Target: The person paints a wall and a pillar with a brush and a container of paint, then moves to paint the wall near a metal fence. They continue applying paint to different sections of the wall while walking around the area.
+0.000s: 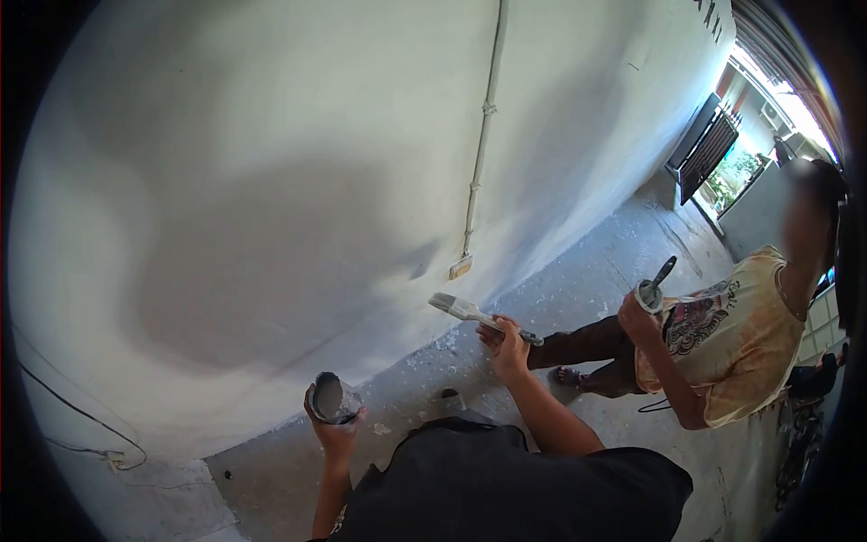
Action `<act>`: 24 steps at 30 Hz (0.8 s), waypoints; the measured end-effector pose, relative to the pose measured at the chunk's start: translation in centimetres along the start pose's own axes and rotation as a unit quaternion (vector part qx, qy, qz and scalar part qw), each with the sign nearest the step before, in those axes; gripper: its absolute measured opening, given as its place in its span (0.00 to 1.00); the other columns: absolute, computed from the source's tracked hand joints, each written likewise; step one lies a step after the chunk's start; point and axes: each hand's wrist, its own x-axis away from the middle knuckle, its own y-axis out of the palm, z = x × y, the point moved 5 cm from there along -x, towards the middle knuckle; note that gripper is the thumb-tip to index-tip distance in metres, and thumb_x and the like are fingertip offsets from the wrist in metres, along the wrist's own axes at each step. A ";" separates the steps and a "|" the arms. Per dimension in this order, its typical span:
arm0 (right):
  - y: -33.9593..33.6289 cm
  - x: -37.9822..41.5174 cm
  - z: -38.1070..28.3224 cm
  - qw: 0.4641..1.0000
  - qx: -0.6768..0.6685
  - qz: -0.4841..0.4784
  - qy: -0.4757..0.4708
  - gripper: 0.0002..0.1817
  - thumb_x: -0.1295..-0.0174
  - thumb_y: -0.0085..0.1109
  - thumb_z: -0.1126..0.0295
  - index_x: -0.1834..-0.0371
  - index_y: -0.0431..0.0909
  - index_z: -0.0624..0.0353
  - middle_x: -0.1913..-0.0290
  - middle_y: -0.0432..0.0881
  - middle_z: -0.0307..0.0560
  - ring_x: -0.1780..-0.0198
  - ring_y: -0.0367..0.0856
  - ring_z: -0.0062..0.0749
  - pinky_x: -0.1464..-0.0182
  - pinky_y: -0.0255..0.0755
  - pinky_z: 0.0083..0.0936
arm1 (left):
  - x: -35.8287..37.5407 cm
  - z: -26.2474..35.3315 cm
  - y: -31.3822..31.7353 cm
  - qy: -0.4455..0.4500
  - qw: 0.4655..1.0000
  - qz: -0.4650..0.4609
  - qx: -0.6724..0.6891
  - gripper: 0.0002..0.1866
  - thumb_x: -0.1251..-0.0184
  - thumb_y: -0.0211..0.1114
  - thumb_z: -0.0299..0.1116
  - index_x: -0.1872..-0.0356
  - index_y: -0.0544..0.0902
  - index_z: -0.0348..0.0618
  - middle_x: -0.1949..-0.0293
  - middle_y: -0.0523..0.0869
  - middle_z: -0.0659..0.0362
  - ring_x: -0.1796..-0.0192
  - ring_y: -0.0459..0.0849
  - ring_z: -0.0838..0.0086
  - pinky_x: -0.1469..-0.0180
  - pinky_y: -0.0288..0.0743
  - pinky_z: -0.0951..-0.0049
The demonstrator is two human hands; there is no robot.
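My left hand (336, 437) is wrapped round a small tub of grey paint (330, 396), its mouth turned up toward me. In my right hand (508, 350) is a paintbrush (465, 310), gripped by the handle. Its bristles are coated in pale paint and point left toward the wall (298, 208). The brush tip overlaps the wall's lower part in this view, just below a small outlet box (461, 267).
A conduit (483, 135) runs down the wall to the outlet box. At right stands a person (741, 334) holding a cup (648, 296) with a brush in it. A small dark container (451, 397) sits on the paint-spotted floor (578, 271). A cable (86, 411) hangs at lower left.
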 end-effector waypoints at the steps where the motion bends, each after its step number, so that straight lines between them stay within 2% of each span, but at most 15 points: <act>1: 0.4 0.4 -0.8 1.000 0.006 0.002 -0.004 0.14 0.34 0.53 0.68 0.48 0.72 0.63 0.58 0.83 0.58 0.58 0.87 0.46 0.53 0.81 0.36 | -0.4 1.3 -0.4 0.002 1.000 0.000 0.004 0.55 0.61 0.83 0.28 0.30 0.57 0.36 0.40 0.74 0.50 0.39 0.75 0.64 0.36 0.70 0.64; 4: 1.8 0.9 -1.0 1.000 0.016 -0.024 0.004 0.14 0.34 0.54 0.68 0.49 0.73 0.63 0.58 0.84 0.59 0.59 0.87 0.46 0.53 0.81 0.36 | -0.8 2.4 -1.4 -0.016 0.999 0.014 0.048 0.55 0.62 0.84 0.29 0.30 0.58 0.36 0.40 0.74 0.50 0.39 0.76 0.64 0.37 0.70 0.64; 5: 2.8 1.2 -1.0 0.999 0.017 -0.050 0.011 0.14 0.33 0.53 0.68 0.49 0.73 0.63 0.58 0.84 0.60 0.59 0.87 0.46 0.54 0.82 0.36 | -1.0 3.2 -2.0 -0.025 0.998 0.031 0.040 0.55 0.62 0.84 0.29 0.30 0.58 0.36 0.40 0.74 0.50 0.39 0.76 0.64 0.37 0.70 0.64; 7: 5.3 1.9 0.1 0.994 0.031 -0.098 0.030 0.14 0.33 0.53 0.68 0.49 0.73 0.64 0.58 0.84 0.59 0.59 0.87 0.47 0.54 0.82 0.37 | -0.9 4.9 -3.5 0.019 0.998 0.019 -0.048 0.54 0.61 0.83 0.29 0.30 0.58 0.36 0.41 0.75 0.50 0.40 0.76 0.64 0.37 0.70 0.64; 8: 6.5 2.6 0.2 0.991 0.030 -0.128 0.027 0.14 0.33 0.53 0.68 0.49 0.73 0.64 0.58 0.83 0.59 0.60 0.87 0.48 0.54 0.82 0.38 | 0.2 4.4 -4.4 -0.007 0.999 0.036 -0.015 0.55 0.61 0.83 0.29 0.30 0.57 0.35 0.40 0.73 0.50 0.38 0.74 0.64 0.37 0.70 0.64; 10: 9.4 3.9 0.7 0.984 0.038 -0.164 0.051 0.14 0.33 0.54 0.69 0.49 0.73 0.67 0.58 0.83 0.58 0.60 0.87 0.49 0.54 0.82 0.37 | 1.9 4.9 -6.6 -0.008 0.995 0.077 -0.057 0.55 0.61 0.83 0.29 0.30 0.57 0.35 0.39 0.72 0.49 0.38 0.74 0.63 0.37 0.70 0.64; 11: 11.8 5.3 2.2 0.980 0.037 -0.187 0.064 0.14 0.33 0.54 0.70 0.49 0.73 0.69 0.58 0.82 0.58 0.59 0.87 0.50 0.54 0.82 0.37 | 2.6 4.7 -8.8 0.000 0.991 0.101 -0.092 0.55 0.62 0.84 0.29 0.30 0.57 0.35 0.38 0.71 0.49 0.37 0.73 0.62 0.37 0.70 0.64; 12: 13.6 6.5 3.0 0.974 0.045 -0.207 0.082 0.14 0.33 0.55 0.70 0.50 0.74 0.69 0.57 0.82 0.58 0.58 0.87 0.50 0.54 0.82 0.37 | 4.0 3.7 -10.1 -0.047 0.990 0.130 0.021 0.55 0.62 0.84 0.28 0.30 0.58 0.36 0.36 0.69 0.49 0.36 0.71 0.62 0.35 0.69 0.64; 16: 18.2 9.2 7.4 0.959 0.051 -0.250 0.126 0.14 0.33 0.56 0.70 0.50 0.75 0.68 0.57 0.82 0.57 0.58 0.87 0.50 0.53 0.82 0.37 | 7.5 1.5 -14.8 -0.080 0.981 0.165 -0.066 0.55 0.62 0.83 0.27 0.30 0.58 0.36 0.37 0.69 0.50 0.36 0.71 0.62 0.34 0.68 0.63; 18: 20.4 12.1 8.8 0.944 0.045 -0.291 0.152 0.12 0.33 0.56 0.70 0.51 0.76 0.66 0.57 0.83 0.55 0.59 0.87 0.49 0.54 0.81 0.38 | 10.2 -1.5 -17.8 -0.134 0.967 0.216 0.000 0.54 0.62 0.82 0.24 0.30 0.58 0.36 0.36 0.69 0.51 0.34 0.70 0.62 0.33 0.67 0.63; 19: 21.1 13.1 9.4 0.945 0.045 -0.288 0.145 0.12 0.33 0.56 0.70 0.51 0.76 0.66 0.57 0.83 0.55 0.59 0.87 0.49 0.54 0.81 0.38 | 10.2 -1.2 -18.5 -0.131 0.968 0.212 0.005 0.54 0.62 0.82 0.24 0.30 0.58 0.36 0.36 0.69 0.51 0.34 0.70 0.62 0.33 0.67 0.63; 21: 22.4 15.5 11.4 0.935 0.078 -0.303 0.169 0.12 0.32 0.55 0.69 0.51 0.76 0.66 0.57 0.83 0.55 0.58 0.87 0.48 0.53 0.81 0.37 | 11.2 -0.8 -21.4 -0.189 0.939 0.273 0.086 0.55 0.62 0.82 0.22 0.29 0.57 0.36 0.35 0.69 0.51 0.34 0.70 0.62 0.33 0.68 0.62; 24: 23.5 18.3 14.7 0.941 0.077 -0.295 0.148 0.13 0.32 0.55 0.69 0.51 0.76 0.66 0.58 0.83 0.56 0.59 0.88 0.47 0.53 0.81 0.36 | 12.7 -3.9 -26.5 -0.153 0.955 0.246 0.055 0.55 0.61 0.81 0.20 0.29 0.57 0.37 0.34 0.68 0.52 0.35 0.71 0.62 0.34 0.70 0.62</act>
